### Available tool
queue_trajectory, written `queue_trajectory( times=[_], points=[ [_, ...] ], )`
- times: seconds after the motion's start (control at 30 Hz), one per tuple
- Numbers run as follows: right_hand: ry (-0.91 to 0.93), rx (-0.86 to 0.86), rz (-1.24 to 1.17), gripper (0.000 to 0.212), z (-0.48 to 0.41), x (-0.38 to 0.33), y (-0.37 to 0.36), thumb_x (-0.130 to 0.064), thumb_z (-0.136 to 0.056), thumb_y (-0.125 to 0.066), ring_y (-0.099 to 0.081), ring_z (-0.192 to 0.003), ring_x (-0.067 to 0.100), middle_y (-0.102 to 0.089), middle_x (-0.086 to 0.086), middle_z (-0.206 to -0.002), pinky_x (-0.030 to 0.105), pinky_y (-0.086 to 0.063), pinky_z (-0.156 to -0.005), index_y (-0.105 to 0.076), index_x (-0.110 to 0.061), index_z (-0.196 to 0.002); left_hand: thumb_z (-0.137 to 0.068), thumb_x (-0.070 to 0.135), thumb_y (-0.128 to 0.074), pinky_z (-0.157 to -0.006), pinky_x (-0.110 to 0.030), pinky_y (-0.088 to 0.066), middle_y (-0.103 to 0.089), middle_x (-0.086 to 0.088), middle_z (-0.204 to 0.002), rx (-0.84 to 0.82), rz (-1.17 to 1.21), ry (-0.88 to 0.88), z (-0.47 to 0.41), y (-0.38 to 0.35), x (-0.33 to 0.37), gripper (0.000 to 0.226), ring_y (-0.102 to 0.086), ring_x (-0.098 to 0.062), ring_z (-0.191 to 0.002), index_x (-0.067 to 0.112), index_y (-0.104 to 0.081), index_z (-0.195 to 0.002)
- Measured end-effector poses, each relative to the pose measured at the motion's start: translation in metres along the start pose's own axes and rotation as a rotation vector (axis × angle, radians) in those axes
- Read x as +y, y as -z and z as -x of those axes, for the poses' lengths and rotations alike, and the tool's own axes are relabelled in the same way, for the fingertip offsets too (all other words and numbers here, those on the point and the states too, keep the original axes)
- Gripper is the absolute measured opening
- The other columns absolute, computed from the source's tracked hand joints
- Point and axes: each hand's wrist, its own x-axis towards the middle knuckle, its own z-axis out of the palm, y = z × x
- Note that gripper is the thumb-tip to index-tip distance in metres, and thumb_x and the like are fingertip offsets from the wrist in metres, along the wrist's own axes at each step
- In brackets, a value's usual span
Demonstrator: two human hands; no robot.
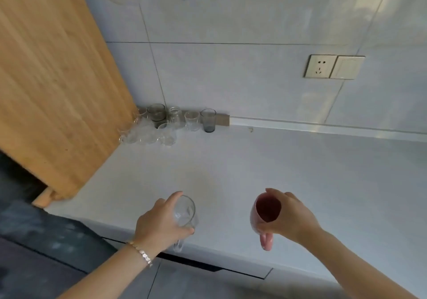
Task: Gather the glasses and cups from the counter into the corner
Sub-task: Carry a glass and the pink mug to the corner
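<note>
My left hand (pixel 159 224) grips a clear glass mug (pixel 184 213) from its left side, above the counter's front edge, with the mug's handle hanging below. My right hand (pixel 291 215) holds a pink mug (pixel 265 213) tilted toward me, its dark inside showing and its handle pointing down. Far back in the corner stands a cluster of several clear glasses (pixel 147 132), with a smoky grey tumbler (pixel 157 112), a small jar (pixel 175 116), a clear glass (pixel 191 120) and a dark-based glass (pixel 208 120) lined along the wall.
The white counter (pixel 254 166) stretches between my hands and the corner. A wooden panel (pixel 53 86) bounds the left side. A socket and switch (pixel 333 66) sit on the tiled wall at right. Dark drawer fronts (pixel 184 280) lie below the counter edge.
</note>
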Motion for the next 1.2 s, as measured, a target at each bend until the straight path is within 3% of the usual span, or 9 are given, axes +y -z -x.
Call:
queue_trajectory(
  times=[0.37,0.53,0.77,1.0,1.2],
  points=[
    [0.072,-0.064,0.054,0.093,-0.128,-0.102,-0.035,-0.049,-0.053,-0.072,-0.053,-0.090,0.009,-0.042,-0.017,-0.105,0.021,-0.042,-0.069,-0.033,-0.041,-0.137,-0.061,0.059,-0.070,-0.073,-0.025,-0.042,-0.053,0.003,-0.117,0.007,-0.014,0.076,-0.118,0.047,-0.081,0.090,-0.062,-0.018,-0.102,0.042,-0.026,-0.138],
    [0.095,-0.085,0.063,0.093,-0.199,-0.117,-0.036,-0.051,-0.053,-0.072,-0.049,-0.090,0.007,-0.042,-0.018,-0.105,0.020,-0.040,-0.071,-0.033,-0.041,-0.137,-0.061,0.060,-0.070,-0.072,-0.025,-0.040,-0.054,0.002,-0.114,0.018,-0.054,0.070,-0.199,0.057,-0.075,0.088,-0.062,-0.018,-0.101,0.042,-0.028,-0.137],
    [0.072,-0.075,0.069,0.093,-0.271,-0.123,-0.030,-0.051,-0.055,-0.073,-0.053,-0.097,0.009,-0.048,-0.015,-0.121,0.019,-0.044,-0.074,-0.031,-0.042,-0.137,-0.061,0.055,-0.072,-0.093,-0.036,-0.042,-0.048,-0.005,-0.123,-0.010,-0.141,-0.030,-0.324,0.053,-0.044,0.088,-0.054,-0.028,-0.110,0.027,-0.035,-0.135],
    [-0.017,-0.042,0.045,0.094,-0.295,-0.116,-0.033,-0.050,-0.057,-0.073,-0.052,-0.100,0.008,-0.045,-0.017,-0.125,0.018,-0.044,-0.077,-0.028,-0.043,-0.139,-0.065,0.048,-0.075,-0.097,-0.037,-0.041,-0.050,-0.011,-0.125,-0.053,-0.260,-0.108,-0.422,0.027,-0.020,0.079,-0.045,-0.031,-0.117,0.014,-0.041,-0.128],
    [-0.110,-0.038,0.069,0.094,-0.293,-0.116,-0.047,-0.051,-0.059,-0.071,-0.052,-0.111,0.009,-0.042,-0.017,-0.129,0.019,-0.045,-0.084,-0.024,-0.044,-0.141,-0.065,0.046,-0.075,-0.098,-0.034,-0.042,-0.049,-0.012,-0.123,-0.131,-0.257,-0.154,-0.455,0.011,-0.032,0.076,-0.042,-0.031,-0.117,0.012,-0.043,-0.125]
  ],
)
